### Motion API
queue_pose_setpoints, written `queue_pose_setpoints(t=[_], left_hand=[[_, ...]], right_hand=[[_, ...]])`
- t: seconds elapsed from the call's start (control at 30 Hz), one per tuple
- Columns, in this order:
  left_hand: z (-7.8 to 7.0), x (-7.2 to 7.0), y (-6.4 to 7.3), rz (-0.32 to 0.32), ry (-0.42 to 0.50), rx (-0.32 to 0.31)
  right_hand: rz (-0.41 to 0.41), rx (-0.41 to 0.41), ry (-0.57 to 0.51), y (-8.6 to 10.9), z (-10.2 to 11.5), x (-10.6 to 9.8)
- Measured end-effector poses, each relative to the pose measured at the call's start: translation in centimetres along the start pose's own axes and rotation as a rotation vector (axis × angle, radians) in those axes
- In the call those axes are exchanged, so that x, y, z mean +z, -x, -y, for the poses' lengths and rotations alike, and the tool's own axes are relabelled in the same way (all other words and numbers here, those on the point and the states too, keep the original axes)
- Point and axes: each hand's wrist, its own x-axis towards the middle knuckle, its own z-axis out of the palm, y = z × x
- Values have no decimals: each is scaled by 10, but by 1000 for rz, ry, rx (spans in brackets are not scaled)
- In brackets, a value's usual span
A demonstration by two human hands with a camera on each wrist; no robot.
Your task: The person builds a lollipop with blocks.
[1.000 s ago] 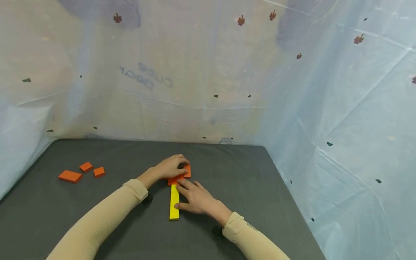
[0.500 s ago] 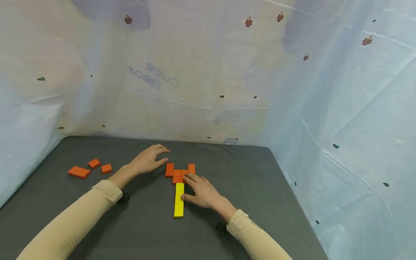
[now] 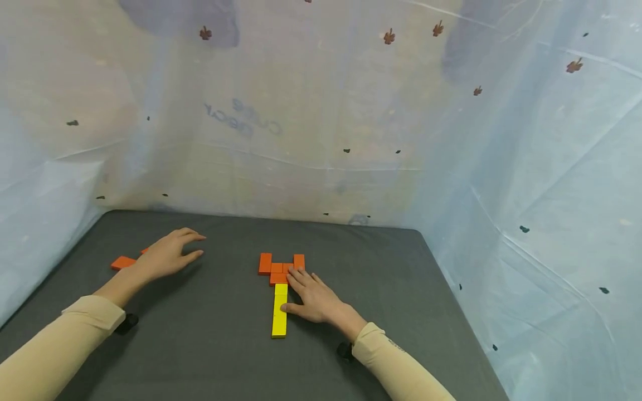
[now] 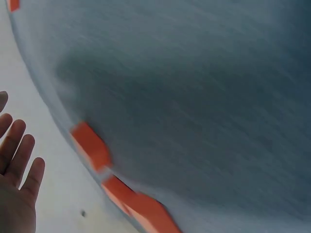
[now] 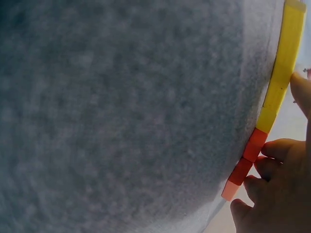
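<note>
Touching joined orange blocks (image 3: 278, 278) and yellow strip (image 3: 279, 327) on desk (image 3: 215, 345), right hand (image 3: 317, 299) has fingers spread, likely to hold them aligned. Left hand (image 3: 161, 257) empty, fingers parted, near loose orange blocks (image 3: 122, 263).

We see a dark grey bench (image 3: 225, 351) with rounded far corners. Lying flat near its middle, we have a straight strip of yellow blocks (image 3: 278, 324), its far end touching a cluster of orange blocks (image 3: 278, 278) that widens away from us. Well apart on the left, we find loose orange blocks (image 3: 122, 263), partly hidden in the head view.
</note>
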Motion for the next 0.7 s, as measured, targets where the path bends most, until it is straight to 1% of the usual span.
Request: queue_pose_setpoints(t=[0.2,0.33,0.47,0.7], left_hand=[[27,-5,28,-33,-39,18],[38,-6,40,-38,-39,7],[43,-7,46,-30,-52,-2],[45,-4,52,-13,-47,0]], right_hand=[[17,1,2,-1,-1,1],[18,-7,24,-2,-2,0],[16,-11,34,-3,-1,-2],[21,-2,19,-2,0,1]])
